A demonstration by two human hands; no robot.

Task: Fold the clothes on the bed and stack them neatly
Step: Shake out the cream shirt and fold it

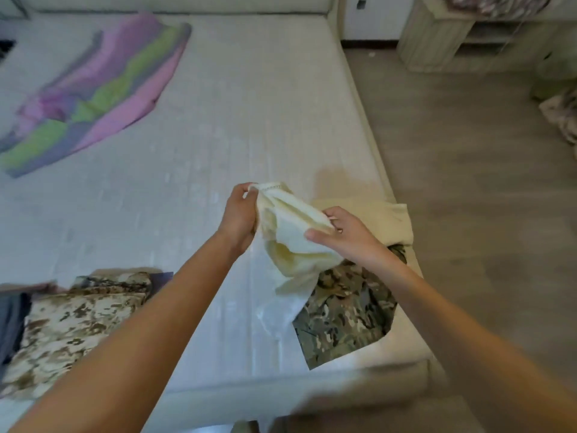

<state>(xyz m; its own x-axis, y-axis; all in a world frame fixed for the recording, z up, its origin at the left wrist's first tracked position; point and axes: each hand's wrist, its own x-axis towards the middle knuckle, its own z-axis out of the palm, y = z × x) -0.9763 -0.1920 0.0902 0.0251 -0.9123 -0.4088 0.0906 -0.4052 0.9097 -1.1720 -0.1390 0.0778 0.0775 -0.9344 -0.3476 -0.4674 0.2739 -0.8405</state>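
Grey plank floor [468,182] runs along the right of a wide bed [218,120] with a bare white mattress, and a pale shelf unit [437,35] stands against the far wall. Both arms reach out over the near right part of the bed. The left hand [239,218] has its fingers curled round the upper edge of a cream garment [293,232], and the right hand [346,234] pinches the other side of the same edge between thumb and fingers. The garment is held up off the mattress, bunched and creased between the two hands, with its lower end hanging down towards the bed. Below it, near the bed's right edge, lies a green camouflage garment [343,314], rumpled and unfolded, and just beyond that rests another cream cloth [384,220]. At the near left of the bed sits a tan camouflage garment [68,326] folded into a flat rectangle, with a dark grey cloth [12,320] touching its left side. Well apart, at the far left of the mattress, a striped cloth [103,89] in pink, green and purple lies spread loosely.
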